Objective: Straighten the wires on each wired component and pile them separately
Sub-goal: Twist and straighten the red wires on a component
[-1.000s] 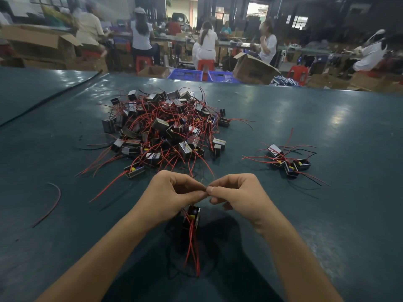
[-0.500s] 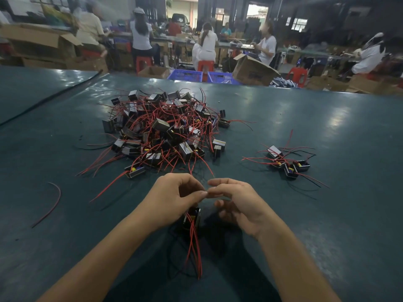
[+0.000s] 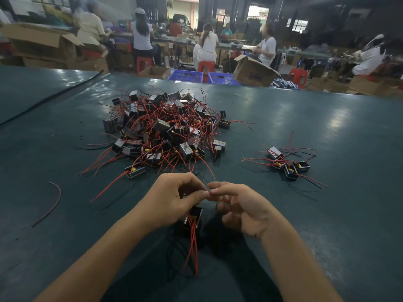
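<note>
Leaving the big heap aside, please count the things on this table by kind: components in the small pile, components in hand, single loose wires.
Components in the small pile: 4
Held component, in the left hand: 1
Loose red wire: 1
Total: 6

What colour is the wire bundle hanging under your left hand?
The wire bundle is red; the head view shows it best.

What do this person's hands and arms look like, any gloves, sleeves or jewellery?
The left hand and right hand are bare: no gloves, no rings showing. The forearms are uncovered to the frame's edge, with no sleeves, watch or bracelet in view.
</note>
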{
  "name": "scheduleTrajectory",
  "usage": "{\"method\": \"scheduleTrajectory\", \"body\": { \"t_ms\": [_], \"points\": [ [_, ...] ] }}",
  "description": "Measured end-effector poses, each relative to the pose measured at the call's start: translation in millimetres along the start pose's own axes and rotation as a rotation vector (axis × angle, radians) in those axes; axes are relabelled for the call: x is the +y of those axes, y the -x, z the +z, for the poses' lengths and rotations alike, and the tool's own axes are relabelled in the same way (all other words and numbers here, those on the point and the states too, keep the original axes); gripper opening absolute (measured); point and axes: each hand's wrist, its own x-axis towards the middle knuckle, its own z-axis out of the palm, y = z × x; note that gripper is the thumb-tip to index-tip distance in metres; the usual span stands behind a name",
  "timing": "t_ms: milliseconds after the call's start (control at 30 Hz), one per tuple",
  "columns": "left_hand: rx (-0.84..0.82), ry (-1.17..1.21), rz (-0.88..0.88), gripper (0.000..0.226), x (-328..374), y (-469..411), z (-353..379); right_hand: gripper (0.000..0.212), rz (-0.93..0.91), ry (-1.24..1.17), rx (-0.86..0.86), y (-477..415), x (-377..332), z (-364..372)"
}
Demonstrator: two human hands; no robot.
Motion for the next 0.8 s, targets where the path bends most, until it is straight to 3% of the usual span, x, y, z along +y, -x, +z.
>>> {"method": "scheduleTrajectory", "body": {
  "t_ms": [100,233,300,433,500,567,667,800],
  "points": [
    [-0.028,0.091,-0.046,0.003,1.5,-0.7,-1.5,0.014,0.003,-0.014,-0.031,2.2,-1.0,-1.2],
    [-0.052,0.144,-0.127,0.004,-1.3,-2.4,-5.4,0.014,-0.189,0.186,-0.049,5.4,0.4,-2.9],
    [-0.066,0.179,-0.159,0.006,-3.0,-2.7,-6.8,0.004,-0.374,0.334,0.003,5.1,2.1,-1.4],
    [-0.037,0.279,-0.182,0.008,-4.1,-3.6,-9.5,0.011,-0.861,0.712,0.168,-2.3,7.2,1.7],
    [-0.015,0.314,-0.177,0.008,-3.6,-4.2,-10.4,0.01,-0.989,0.793,0.196,-4.2,10.1,3.1],
    [0.013,0.263,-0.149,0.006,-4.2,-4.2,-8.2,0.013,-1.001,0.832,0.258,-5.6,12.7,2.8],
    [0.084,0.017,-0.036,0.009,-6.1,-1.5,-0.7,0.022,-0.852,0.898,0.354,-7.2,14.4,3.8],
    [0.124,-0.189,0.143,0.004,-5.9,0.7,1.9,0.027,-0.634,0.76,0.297,-5.9,11.6,9.1]
  ]
}}
